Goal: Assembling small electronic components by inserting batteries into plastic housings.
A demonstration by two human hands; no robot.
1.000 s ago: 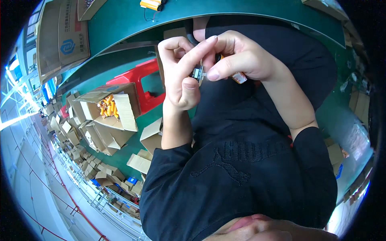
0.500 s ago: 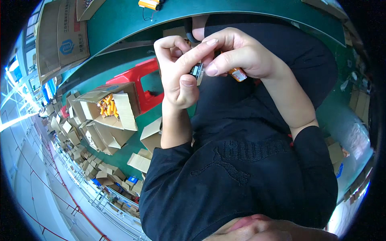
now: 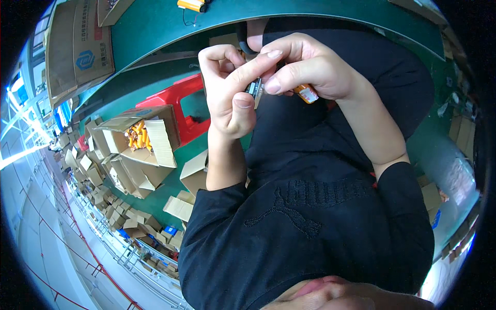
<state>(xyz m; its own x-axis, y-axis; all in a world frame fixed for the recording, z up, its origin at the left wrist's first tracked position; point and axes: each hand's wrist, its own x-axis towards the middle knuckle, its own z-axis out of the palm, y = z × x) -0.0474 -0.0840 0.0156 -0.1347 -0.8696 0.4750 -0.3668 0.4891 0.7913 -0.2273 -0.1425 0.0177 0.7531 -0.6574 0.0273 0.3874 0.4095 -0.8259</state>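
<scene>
Both hands meet above my lap, fingertips close together. My left hand (image 3: pixel 230 88) is closed on a small dark connector-like piece (image 3: pixel 252 88) with a pale edge; its exact kind is too small to tell. Thumb and forefinger of my right hand (image 3: pixel 315 70) pinch right beside that piece, and what lies between those tips is hidden. Under the right palm an orange-wrapped battery pack (image 3: pixel 308 94) with a whitish end sticks out, held by the curled fingers. Whether wires join the battery pack to the dark piece cannot be seen.
A green worktable (image 3: pixel 150 31) curves across the front, bearing another orange battery pack (image 3: pixel 191 5) with thin leads and a large cardboard box (image 3: pixel 77 51). To the left stand a red stool (image 3: pixel 181 103) and an open carton (image 3: pixel 163 142) holding orange packs. More cartons lie beyond.
My right hand has shifted very slightly, its thumb a little to the right, and the battery pack under it has moved a touch. The left hand stays nearly still.
</scene>
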